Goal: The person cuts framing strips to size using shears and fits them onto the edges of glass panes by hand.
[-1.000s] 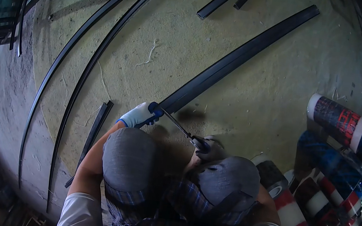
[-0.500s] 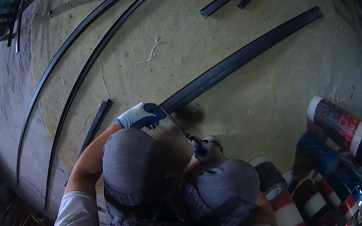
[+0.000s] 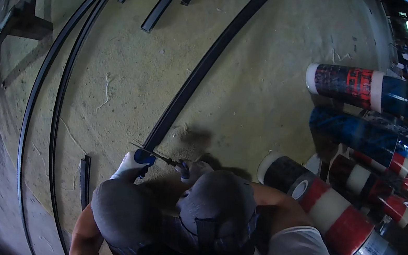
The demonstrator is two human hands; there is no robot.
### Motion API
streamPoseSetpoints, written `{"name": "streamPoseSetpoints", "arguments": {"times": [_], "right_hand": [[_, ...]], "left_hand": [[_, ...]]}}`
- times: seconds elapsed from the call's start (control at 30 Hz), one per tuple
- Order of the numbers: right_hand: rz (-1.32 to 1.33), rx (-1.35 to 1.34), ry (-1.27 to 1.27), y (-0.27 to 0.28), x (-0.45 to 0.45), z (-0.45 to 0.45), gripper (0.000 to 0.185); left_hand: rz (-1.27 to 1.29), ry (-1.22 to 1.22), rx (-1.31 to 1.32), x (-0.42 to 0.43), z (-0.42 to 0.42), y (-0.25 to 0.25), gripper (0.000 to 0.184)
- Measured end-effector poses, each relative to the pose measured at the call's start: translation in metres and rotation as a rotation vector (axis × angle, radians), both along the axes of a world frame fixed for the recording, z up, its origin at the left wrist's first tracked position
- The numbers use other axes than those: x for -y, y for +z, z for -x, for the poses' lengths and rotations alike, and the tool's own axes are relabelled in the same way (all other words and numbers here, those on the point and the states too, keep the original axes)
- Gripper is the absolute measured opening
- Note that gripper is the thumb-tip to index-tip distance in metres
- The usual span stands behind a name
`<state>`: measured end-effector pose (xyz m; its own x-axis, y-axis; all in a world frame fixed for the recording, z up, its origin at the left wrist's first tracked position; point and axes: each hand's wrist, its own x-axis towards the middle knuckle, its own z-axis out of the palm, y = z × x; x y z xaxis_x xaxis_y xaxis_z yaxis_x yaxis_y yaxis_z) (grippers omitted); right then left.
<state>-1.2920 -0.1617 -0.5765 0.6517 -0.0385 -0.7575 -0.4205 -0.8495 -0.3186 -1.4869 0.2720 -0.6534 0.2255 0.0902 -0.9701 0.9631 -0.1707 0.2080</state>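
A long dark bar (image 3: pixel 189 85) runs from the top of the view down to my left hand (image 3: pixel 134 164), which wears a white and blue glove and is wrapped round the bar's near end. My right hand (image 3: pixel 194 171), in a greyish glove, is closed round the handle of a thin hand saw (image 3: pixel 165 159). The saw's blade lies across the bar just beyond my left fingers. My knees in grey cloth are close behind both hands.
Two long curved dark strips (image 3: pixel 63 85) lie on the floor to the left, with a short piece (image 3: pixel 84 182) beside them. More bars (image 3: pixel 167 0) are at the top. Wrapped rolls (image 3: pixel 347 85) and red-and-white rolls (image 3: pixel 334 210) stand at the right. A metal frame (image 3: pixel 4 34) is upper left.
The view has turned and shifted, so the bar looks steeper and the rolls are nearer. The saw's blade now reaches across the bar's end. Both hands keep their holds.
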Motion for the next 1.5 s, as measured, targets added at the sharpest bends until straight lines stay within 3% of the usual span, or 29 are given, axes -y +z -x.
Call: {"name": "streamPoseSetpoints", "arguments": {"times": [0.63,0.9,1.33,1.4,1.5], "right_hand": [[0.025,0.039,-0.011,-0.017,-0.010,0.019,0.045],[0.044,0.078,0.003,-0.030,-0.021,0.019,0.044],[0.137,0.192,0.093,-0.031,-0.032,-0.003,0.042],[0.026,0.261,0.087,-0.019,-0.051,-0.014,0.042],[-0.366,0.206,0.032,-0.006,-0.116,-0.037,0.041]], "left_hand": [[-0.041,-0.041,-0.025,-0.001,0.027,0.010,0.023],[-0.086,-0.100,-0.069,-0.029,0.086,0.070,0.023],[-0.034,-0.052,0.071,-0.007,-0.038,-0.001,0.024],[-0.025,-0.047,0.083,-0.003,-0.047,-0.002,0.024],[-0.012,-0.049,0.085,-0.001,-0.055,-0.005,0.024]]}}
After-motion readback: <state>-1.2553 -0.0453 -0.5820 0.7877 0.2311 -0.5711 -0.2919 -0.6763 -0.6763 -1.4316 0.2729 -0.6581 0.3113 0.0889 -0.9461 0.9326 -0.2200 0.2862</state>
